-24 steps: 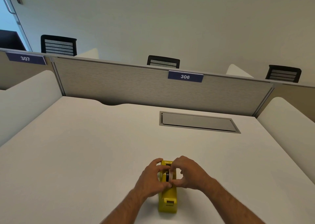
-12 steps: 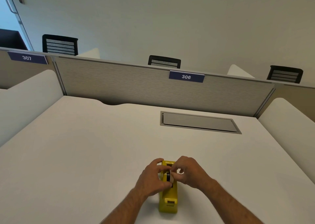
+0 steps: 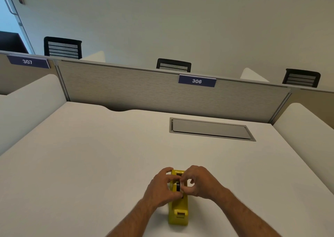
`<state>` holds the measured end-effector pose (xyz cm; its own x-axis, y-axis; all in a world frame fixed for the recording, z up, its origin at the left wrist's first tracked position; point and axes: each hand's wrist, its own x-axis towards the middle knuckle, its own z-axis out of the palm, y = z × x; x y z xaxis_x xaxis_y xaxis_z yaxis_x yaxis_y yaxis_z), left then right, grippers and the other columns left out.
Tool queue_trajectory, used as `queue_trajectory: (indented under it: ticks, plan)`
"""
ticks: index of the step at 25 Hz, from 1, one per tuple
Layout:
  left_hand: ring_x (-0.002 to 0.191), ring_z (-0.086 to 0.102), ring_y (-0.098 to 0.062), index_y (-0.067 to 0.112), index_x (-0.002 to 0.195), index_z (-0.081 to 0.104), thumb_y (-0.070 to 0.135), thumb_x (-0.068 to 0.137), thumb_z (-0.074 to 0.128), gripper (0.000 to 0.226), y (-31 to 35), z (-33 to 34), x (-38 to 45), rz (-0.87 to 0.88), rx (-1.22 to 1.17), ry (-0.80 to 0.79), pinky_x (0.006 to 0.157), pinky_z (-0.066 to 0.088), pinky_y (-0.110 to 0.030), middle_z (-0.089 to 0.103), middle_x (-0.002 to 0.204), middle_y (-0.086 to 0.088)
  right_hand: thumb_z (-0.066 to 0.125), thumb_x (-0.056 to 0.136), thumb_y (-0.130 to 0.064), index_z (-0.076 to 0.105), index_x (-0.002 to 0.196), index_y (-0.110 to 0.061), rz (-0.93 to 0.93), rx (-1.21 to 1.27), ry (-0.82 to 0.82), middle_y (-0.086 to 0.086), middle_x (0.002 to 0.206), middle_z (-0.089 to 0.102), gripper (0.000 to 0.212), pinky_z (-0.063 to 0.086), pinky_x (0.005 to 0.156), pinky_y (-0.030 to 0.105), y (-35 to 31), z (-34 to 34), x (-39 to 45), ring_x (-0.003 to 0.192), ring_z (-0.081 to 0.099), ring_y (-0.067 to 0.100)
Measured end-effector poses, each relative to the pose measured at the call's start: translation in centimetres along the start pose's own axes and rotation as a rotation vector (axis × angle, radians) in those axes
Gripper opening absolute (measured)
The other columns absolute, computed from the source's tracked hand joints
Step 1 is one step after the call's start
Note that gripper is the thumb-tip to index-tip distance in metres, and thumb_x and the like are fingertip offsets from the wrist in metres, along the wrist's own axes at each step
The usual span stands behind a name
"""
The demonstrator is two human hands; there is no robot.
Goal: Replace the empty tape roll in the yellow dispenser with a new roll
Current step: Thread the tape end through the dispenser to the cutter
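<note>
two bare hands meet over a yellow dispenser (image 3: 178,208) that stands near the front edge of a white bench (image 3: 90,164), its cutter end pointing toward the person. the left hand (image 3: 160,187) wraps the dispenser's left side, fingers curled over the top and grasping what looks like a small dark hub (image 3: 178,186) sitting in the cradle. the right hand (image 3: 197,181) comes in from the right, thumb and forefinger pinched at the same hub, the other fingers loosely curled. whether a roll or bare core is still on that hub is too small and too hidden to tell. no fresh roll is visible anywhere on the bench; only a grey hatch (image 3: 211,129) lies flush in the surface farther back, before a divider panel marked 306 (image 3: 197,81). the step in hand appears to be working the spindle at the cradle, most likely freeing the spent core. the next move likely calls for lifting the hub straight up out of its slots while the left hand steadies the body, so the light dispenser does not tip or slide.
</note>
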<state>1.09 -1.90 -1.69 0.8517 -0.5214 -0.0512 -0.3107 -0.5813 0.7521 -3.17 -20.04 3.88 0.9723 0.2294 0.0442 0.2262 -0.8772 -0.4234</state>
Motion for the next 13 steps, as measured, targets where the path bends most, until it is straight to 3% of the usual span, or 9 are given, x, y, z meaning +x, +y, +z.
queue_trajectory:
  ticks: [8,13]
  plan:
    - [0.112,0.049,-0.004,0.052,0.113,0.061,0.061,0.054,0.075,0.062,-0.24,0.15,0.23,-0.003,-0.02,0.005,0.087,0.044,-0.022,0.039,0.145,0.019,0.068,0.083,-0.029,0.078,0.092,-0.023,-0.005,0.002,0.004,-0.004,0.088,0.076,0.015,0.056,0.071,0.035,-0.02,-0.19,0.39,0.081,0.062,0.012]
    - [0.106,0.048,-0.002,0.052,0.112,0.061,0.062,0.051,0.076,0.063,-0.36,0.14,0.42,0.006,-0.019,0.004,0.084,0.043,-0.019,0.039,0.143,0.019,0.074,0.077,-0.037,0.075,0.097,-0.025,-0.018,0.011,-0.028,-0.006,0.094,0.073,0.023,0.057,0.071,0.028,0.09,-0.42,0.15,0.084,0.06,0.01]
